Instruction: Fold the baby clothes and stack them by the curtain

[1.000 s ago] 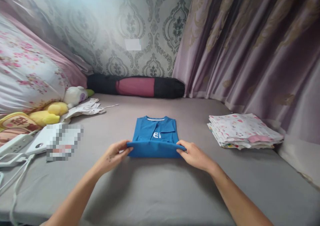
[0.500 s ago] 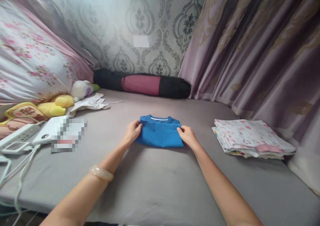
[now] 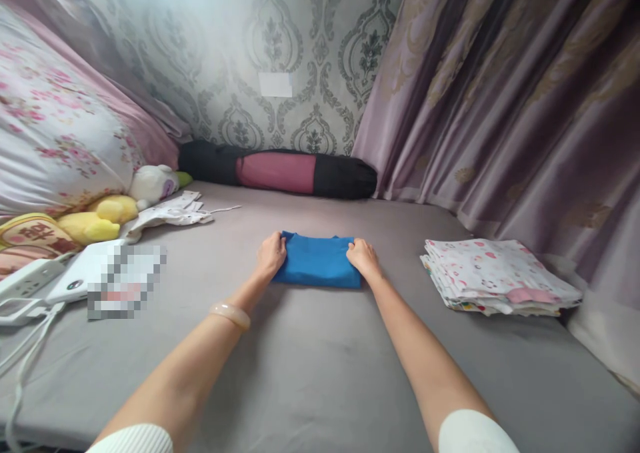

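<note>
A blue shirt (image 3: 319, 263), folded into a small rectangle, lies on the grey bed sheet (image 3: 310, 366) in the middle of the view. Its folded layer reaches up to the neckline, and the white neck tape is covered. At the shirt's upper left corner my left hand (image 3: 273, 254) is closed on the cloth; a pale bangle circles that wrist. My right hand (image 3: 363, 255) pinches the upper right corner. Both hands rest close to the bed surface.
To the right is a stack of folded printed cloths (image 3: 500, 276). A black and maroon roll bag (image 3: 277, 171) lies along the wall. On the left are plush toys (image 3: 153, 185), a crumpled white garment (image 3: 170, 213), a power strip (image 3: 30, 279) with cables, and a white device (image 3: 83, 269).
Both hands have moved the shirt's folded edge away from me, up over the neckline, hiding the white tape. The view has shifted slightly to the right.
</note>
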### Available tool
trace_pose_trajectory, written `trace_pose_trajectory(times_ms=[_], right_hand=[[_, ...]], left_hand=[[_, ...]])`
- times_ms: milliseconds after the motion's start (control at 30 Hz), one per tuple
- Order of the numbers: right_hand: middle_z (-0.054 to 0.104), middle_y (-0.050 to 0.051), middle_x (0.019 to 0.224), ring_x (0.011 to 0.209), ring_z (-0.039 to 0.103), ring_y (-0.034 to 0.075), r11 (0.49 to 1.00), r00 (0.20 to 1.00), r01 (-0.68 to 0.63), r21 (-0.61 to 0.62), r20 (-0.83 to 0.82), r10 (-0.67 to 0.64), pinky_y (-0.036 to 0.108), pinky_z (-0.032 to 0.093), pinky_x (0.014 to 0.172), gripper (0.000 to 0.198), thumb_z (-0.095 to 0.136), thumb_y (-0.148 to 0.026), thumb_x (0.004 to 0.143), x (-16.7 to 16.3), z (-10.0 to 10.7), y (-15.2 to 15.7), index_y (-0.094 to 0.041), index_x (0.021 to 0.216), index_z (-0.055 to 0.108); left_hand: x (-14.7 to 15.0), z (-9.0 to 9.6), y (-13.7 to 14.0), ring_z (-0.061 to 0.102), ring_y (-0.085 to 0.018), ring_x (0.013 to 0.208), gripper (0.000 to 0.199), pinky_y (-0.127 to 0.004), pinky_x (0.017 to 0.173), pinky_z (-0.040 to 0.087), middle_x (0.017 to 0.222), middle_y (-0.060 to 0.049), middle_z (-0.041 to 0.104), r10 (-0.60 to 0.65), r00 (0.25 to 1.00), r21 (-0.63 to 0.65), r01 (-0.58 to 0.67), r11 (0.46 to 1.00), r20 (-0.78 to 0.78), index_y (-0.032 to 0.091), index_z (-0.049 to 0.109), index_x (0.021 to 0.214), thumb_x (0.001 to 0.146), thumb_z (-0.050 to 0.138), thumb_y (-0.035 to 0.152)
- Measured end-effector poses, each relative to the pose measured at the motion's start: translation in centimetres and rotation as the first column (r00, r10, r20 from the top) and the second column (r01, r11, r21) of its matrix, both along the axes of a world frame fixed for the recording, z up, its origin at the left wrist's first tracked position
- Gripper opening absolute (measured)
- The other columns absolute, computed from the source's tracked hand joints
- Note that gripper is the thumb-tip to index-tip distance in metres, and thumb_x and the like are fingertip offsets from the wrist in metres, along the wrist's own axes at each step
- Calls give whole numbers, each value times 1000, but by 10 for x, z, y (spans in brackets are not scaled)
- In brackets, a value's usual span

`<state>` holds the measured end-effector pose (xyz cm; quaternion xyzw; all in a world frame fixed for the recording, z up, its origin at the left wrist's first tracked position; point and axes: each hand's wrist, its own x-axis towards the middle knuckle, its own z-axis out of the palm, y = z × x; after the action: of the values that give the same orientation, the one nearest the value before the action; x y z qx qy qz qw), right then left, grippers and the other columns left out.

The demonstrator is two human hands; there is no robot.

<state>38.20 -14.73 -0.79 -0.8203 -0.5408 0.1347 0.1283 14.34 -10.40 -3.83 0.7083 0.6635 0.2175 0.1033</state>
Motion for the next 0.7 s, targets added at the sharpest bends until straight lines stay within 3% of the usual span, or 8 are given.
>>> trace_pose_trajectory(times_ms=[333, 700], right_hand=[[64, 24, 116, 108, 64, 29, 994, 995, 76, 77, 65, -81, 39, 47, 89, 38, 28, -18, 98, -19, -15, 3, -7, 120, 57], [66, 23, 110, 103, 66, 30, 989, 990, 94, 110, 93, -104, 38, 48, 86, 37, 27, -22, 100, -19, -21, 6, -6, 115, 57]], left_hand=[[8, -7, 6, 66, -25, 95, 31, -34, 78, 48, 103, -15, 69, 58, 996, 26, -56, 998, -73, 17, 59, 107, 98, 32, 31], [10, -4, 5, 66, -28, 98, 35, -34, 78, 47, 104, -19, 67, 58, 991, 2, -58, 998, -118, 13, 58, 105, 100, 29, 33]])
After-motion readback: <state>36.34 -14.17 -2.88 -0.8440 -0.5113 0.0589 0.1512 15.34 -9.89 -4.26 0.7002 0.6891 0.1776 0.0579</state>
